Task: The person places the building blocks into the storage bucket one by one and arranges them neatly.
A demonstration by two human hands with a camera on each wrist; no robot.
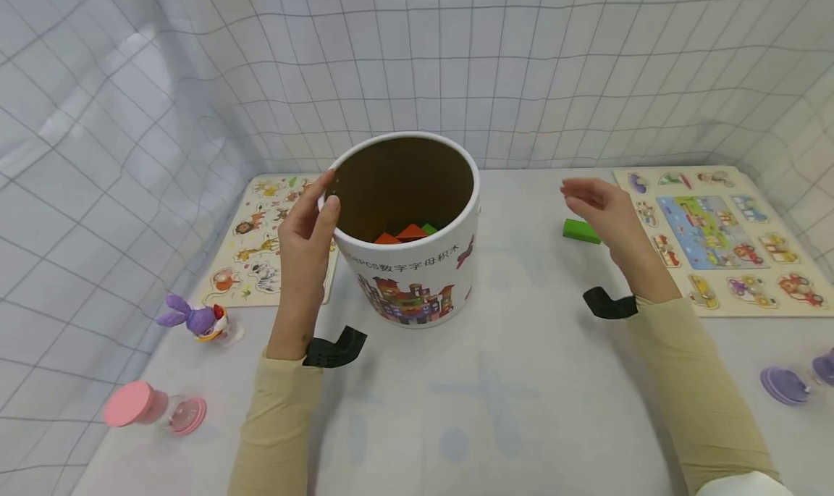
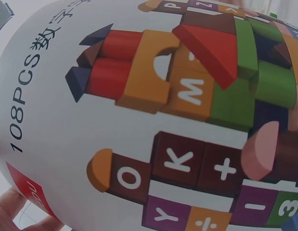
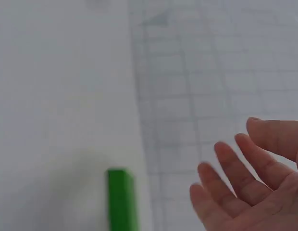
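A large white bucket [image 1: 417,279] stands on the table with its open mouth up. Block pictures and lettering cover its side, which fills most of the left wrist view. Inside it lie red blocks [image 1: 412,232] and a bit of green. My left hand [image 1: 305,253] holds the bucket's rim at the left, fingertips and thumb at the edge. To the right of the bucket my right hand [image 1: 602,210] is raised with nothing in it, its fingers relaxed and slightly bent. Just below it on the table lies a green block [image 1: 582,231].
Behind the left arm lies an animal puzzle board [image 1: 234,264]; a vehicle puzzle board [image 1: 710,286] is at the right. A purple rabbit toy [image 1: 198,318] and a pink suction toy [image 1: 140,403] sit at the left, a purple suction toy [image 1: 785,384] at the right. Checked cloth [image 1: 423,61] hangs behind.
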